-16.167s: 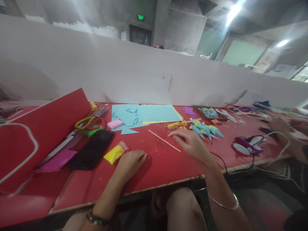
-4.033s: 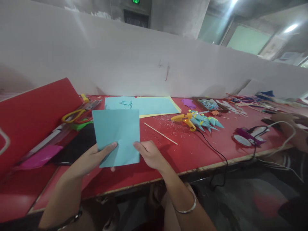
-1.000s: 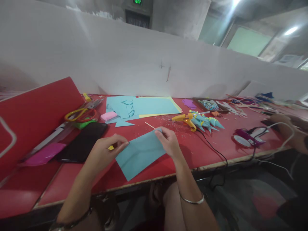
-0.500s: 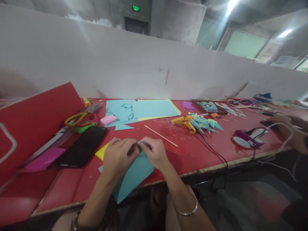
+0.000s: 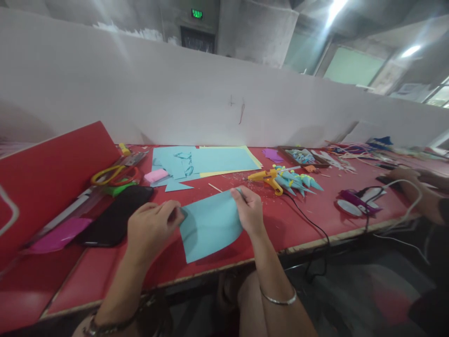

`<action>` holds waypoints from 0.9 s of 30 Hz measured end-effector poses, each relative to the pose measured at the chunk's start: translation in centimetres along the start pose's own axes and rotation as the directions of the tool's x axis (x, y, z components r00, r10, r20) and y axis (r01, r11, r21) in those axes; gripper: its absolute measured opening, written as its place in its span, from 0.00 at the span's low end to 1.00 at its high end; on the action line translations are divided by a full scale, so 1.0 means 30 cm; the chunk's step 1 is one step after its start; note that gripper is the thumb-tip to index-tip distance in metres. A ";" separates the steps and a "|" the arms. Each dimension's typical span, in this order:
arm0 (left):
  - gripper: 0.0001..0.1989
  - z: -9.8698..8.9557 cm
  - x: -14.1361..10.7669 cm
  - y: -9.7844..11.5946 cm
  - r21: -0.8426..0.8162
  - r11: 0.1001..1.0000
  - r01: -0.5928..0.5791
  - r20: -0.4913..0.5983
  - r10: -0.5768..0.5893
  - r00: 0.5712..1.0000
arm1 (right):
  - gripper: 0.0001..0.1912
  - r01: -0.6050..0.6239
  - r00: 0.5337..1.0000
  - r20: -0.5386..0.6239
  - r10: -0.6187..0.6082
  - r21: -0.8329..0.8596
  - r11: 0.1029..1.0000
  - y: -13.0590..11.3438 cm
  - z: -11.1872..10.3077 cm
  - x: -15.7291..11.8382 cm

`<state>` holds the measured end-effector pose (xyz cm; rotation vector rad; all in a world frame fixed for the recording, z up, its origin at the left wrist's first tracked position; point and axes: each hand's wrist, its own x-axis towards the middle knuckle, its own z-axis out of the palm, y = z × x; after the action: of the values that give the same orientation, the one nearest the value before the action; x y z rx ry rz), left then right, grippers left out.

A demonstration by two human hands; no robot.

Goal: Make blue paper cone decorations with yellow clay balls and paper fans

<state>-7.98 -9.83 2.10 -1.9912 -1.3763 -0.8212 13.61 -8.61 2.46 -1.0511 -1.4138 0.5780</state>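
A light blue sheet of paper (image 5: pixel 211 227) is stretched between my two hands above the front of the red table. My left hand (image 5: pixel 153 227) pinches its upper left corner, fingers closed. At the upper right corner my right hand (image 5: pixel 249 209) grips it between thumb and fingers. The sheet bows slightly and its lower edge hangs near the table's front edge. Just behind it a thin wooden stick (image 5: pixel 214 187) is partly covered by the paper.
A yellow glue gun (image 5: pixel 265 179) lies beside blue paper cones (image 5: pixel 298 181), its cord trailing off the front edge. To the left are a black phone (image 5: pixel 114 217) and scissors (image 5: pixel 115 176). Blue paper sheets (image 5: pixel 224 159) lie at the back. Another person's hand (image 5: pixel 409 180) is far right.
My hands have moved apart, the right one rightward and up, the left one leftward. The blue paper, bent and bunched between them before, is now spread out flat. The yellow piece is no longer visible.
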 end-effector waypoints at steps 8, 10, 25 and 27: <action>0.12 -0.031 0.014 -0.034 -0.593 0.696 0.405 0.206 -0.355 0.912 | 0.20 -0.021 0.995 -0.100 0.024 0.029 0.999 0.008 -0.024 0.009; 0.15 -0.036 0.029 -0.015 -0.732 0.561 0.387 0.284 -0.264 0.922 | 0.19 -0.011 1.000 0.023 0.010 0.021 1.000 0.003 -0.009 0.001; 0.17 -0.035 0.027 0.044 -0.493 0.850 0.185 0.366 0.009 0.930 | 0.07 0.558 0.830 0.324 -0.454 -0.486 0.673 -0.035 0.130 -0.073; 0.17 -0.035 0.025 0.046 -0.486 0.862 0.146 0.330 0.026 0.944 | 0.07 0.548 0.836 0.320 -0.446 -0.480 0.684 -0.035 0.135 -0.074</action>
<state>-6.62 -10.60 3.20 -2.5977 -1.5249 -0.9934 9.18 -10.02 1.60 -0.9973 -2.0103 -0.1790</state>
